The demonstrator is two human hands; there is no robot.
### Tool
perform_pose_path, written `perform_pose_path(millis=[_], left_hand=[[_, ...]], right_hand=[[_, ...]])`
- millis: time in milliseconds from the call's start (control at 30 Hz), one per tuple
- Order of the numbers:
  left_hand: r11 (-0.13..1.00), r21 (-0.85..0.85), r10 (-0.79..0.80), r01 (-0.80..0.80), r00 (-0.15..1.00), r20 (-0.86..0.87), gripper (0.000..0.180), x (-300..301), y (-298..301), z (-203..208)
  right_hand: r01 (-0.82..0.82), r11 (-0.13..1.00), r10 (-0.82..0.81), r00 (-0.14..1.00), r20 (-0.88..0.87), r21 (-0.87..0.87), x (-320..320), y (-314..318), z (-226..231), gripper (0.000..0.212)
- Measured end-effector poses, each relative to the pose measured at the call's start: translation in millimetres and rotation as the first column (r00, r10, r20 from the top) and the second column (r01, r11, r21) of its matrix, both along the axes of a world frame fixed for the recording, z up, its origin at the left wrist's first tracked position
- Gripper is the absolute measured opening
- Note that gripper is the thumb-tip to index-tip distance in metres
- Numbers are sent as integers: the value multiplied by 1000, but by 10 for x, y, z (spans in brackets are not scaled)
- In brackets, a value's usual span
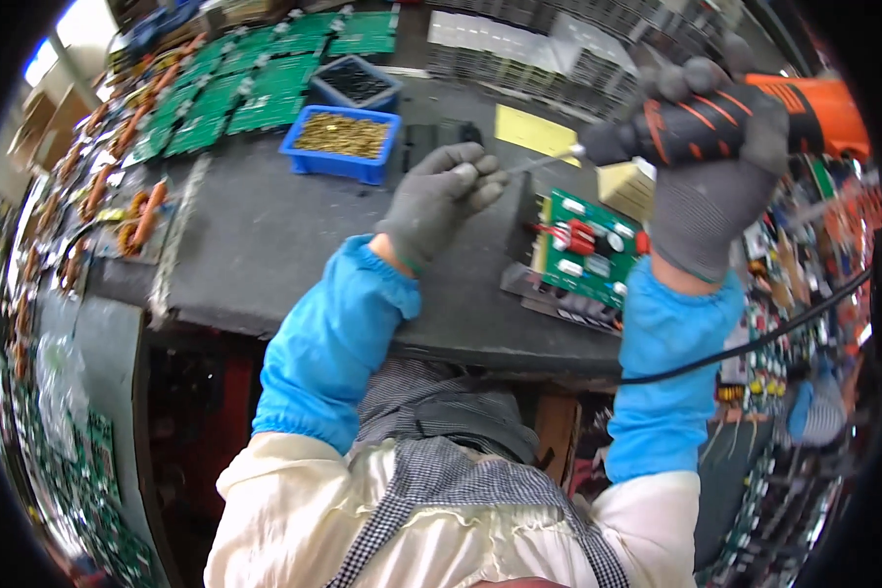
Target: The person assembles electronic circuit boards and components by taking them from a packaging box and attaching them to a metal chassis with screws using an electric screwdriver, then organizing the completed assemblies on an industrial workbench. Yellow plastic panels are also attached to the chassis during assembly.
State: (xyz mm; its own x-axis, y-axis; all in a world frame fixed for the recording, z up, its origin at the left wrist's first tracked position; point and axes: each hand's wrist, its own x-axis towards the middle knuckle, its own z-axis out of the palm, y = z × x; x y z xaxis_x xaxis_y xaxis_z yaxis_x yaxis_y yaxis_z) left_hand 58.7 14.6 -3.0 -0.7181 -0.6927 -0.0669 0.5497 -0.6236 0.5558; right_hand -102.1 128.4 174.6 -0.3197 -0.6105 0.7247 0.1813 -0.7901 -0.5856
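My right hand (717,186) grips the orange-and-black driver (725,122), its bit (544,162) aimed left. My left hand (441,196) pinches closed at the bit's tip, on something too small to make out. The green board (588,245) lies just below on the dark bench (265,245), near a blue bin (341,144).

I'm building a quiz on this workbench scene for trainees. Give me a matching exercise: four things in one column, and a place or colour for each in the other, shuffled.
Things:
1. electric screwdriver
2. blue bin
3. circuit board
4. yellow sheet

Places or colours:
A. lies flat on the dark mat behind the hands
B. green, under the screwdriver tip, near the table's front edge
C. orange and black, gripped in the right hand
D. filled with small brass-coloured parts

Pairs: 1-C, 2-D, 3-B, 4-A
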Motion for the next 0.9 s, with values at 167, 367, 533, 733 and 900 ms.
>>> perform_pose_path(millis=[167, 367, 533, 733, 900], left_hand=[[880, -475, 142, -9, 959, 245, 35, 64, 164, 165], [749, -662, 274, -19, 919, 284, 28, 100, 227, 157], [729, -684, 291, 6, 903, 318, 25, 147, 202, 200], [740, -672, 295, 13, 892, 342, 25, 156, 209, 237], [750, -662, 322, 4, 871, 370, 22, 101, 226, 185]], right_hand=[[229, 973, -230, 972, 52, 21, 111, 46, -108, 58], [336, 942, -336, 942, -2, 19, 162, 23, -182, 60], [281, 960, -281, 959, 23, 6, 156, -30, -229, 59], [264, 964, -264, 960, 95, 5, 139, -51, -257, 52], [318, 946, -324, 941, 104, 65, 184, -35, -231, 41]])
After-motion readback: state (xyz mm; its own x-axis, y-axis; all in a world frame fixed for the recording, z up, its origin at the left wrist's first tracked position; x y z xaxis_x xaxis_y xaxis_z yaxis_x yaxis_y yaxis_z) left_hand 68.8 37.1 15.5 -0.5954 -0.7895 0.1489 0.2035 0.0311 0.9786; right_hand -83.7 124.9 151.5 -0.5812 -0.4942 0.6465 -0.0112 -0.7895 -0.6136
